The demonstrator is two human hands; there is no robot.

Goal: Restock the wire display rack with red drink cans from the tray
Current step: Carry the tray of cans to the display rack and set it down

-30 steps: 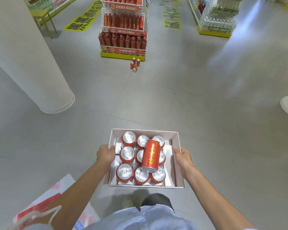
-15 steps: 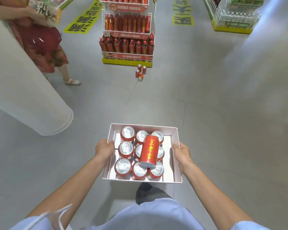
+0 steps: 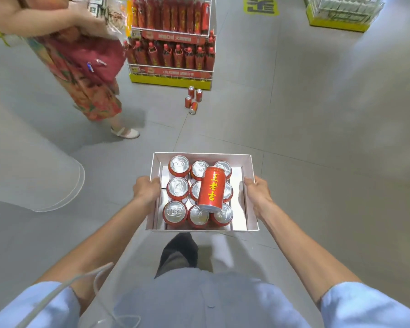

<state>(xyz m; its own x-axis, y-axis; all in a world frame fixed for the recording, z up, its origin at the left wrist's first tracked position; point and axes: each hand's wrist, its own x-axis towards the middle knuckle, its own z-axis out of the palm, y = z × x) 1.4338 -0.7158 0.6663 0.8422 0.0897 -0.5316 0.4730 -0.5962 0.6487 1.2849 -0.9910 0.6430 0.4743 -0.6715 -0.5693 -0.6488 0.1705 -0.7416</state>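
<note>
I carry a white cardboard tray [image 3: 251, 166] at waist height. My left hand [image 3: 145, 188] grips its left wall and my right hand [image 3: 256, 191] grips its right wall. Several red drink cans [image 3: 177, 188] stand upright inside in rows. One more red can [image 3: 211, 188] lies on its side on top of them. The wire display rack [image 3: 173, 39] stands ahead on a yellow base, filled with red bottles. Several loose red cans [image 3: 193, 99] sit on the floor at its front right corner, one tipped over.
A person in a red patterned dress [image 3: 81, 74] stands at the left, close to the rack, holding packets. A wide white pillar [image 3: 26, 162] rises at my left. Another stocked rack on a yellow base [image 3: 341, 13] is at the far right. Grey tiled floor lies between me and the rack.
I have walked closer to the rack, which now looks larger. The person in the dress came into view at the left and is nearer. My hands keep the same grip on the tray.
</note>
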